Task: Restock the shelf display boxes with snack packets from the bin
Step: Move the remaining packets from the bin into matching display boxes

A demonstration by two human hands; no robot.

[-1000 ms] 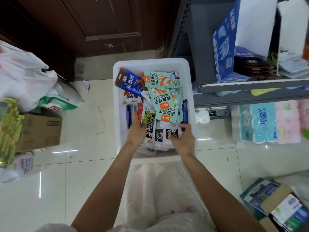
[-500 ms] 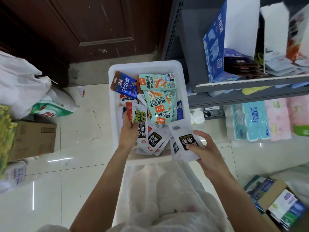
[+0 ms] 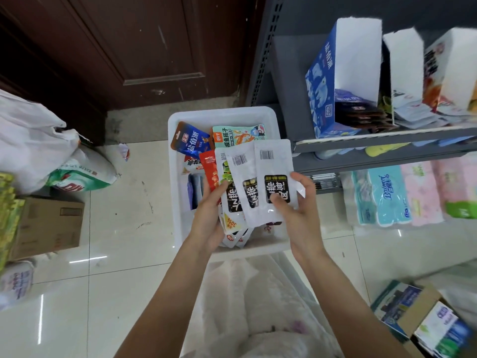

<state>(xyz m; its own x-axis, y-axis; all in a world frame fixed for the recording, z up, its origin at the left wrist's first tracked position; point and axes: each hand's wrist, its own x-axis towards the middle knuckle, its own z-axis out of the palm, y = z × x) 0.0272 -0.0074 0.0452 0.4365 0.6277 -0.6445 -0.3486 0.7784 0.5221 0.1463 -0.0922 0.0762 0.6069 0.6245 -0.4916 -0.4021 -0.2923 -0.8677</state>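
Note:
A white plastic bin (image 3: 178, 220) sits on the floor holding several snack packets, among them a blue packet (image 3: 193, 142) and a teal one (image 3: 238, 134). Above the bin, my left hand (image 3: 207, 218) grips a fan of white packets with black labels (image 3: 233, 182) plus a red packet (image 3: 211, 171). My right hand (image 3: 300, 215) holds the rightmost white packet (image 3: 273, 177) by its lower part. To the right, on a grey shelf (image 3: 374, 140), stand display boxes: a blue one (image 3: 321, 81) with dark packets inside, and white ones (image 3: 402, 73) beside it.
Packs of tissue (image 3: 392, 195) fill the lower shelf. A cardboard box (image 3: 49, 226) and white bags (image 3: 31, 140) lie on the floor at left. An open carton with packets (image 3: 418, 316) sits at bottom right. A brown door (image 3: 144, 47) stands behind the bin.
Both hands have lifted out of the bin with white packets. My right hand has brought its packet back left, next to the fan in my left hand.

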